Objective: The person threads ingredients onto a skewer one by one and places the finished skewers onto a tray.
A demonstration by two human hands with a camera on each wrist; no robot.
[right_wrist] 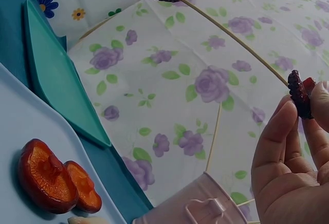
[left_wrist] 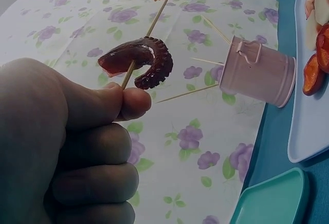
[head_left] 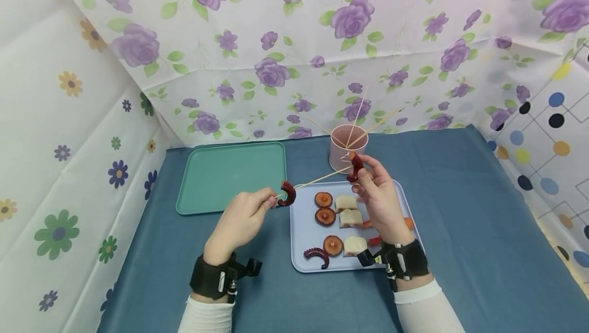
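On blue tray (head_left: 303, 230) — mushrooms (head_left: 324, 207); pink cup (head_left: 342, 155) — skewers (head_left: 363, 131).

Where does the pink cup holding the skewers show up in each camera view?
Head: the pink metal cup stands at centre, on the blue cloth behind the pale blue tray.
Left wrist: the cup appears at right, tipped sideways by the camera angle, beside the tray's edge.
Right wrist: only its rim and handle show at the bottom edge.
Shared landmark: the thin wooden skewer carrying the dark red octopus piece runs through all three.
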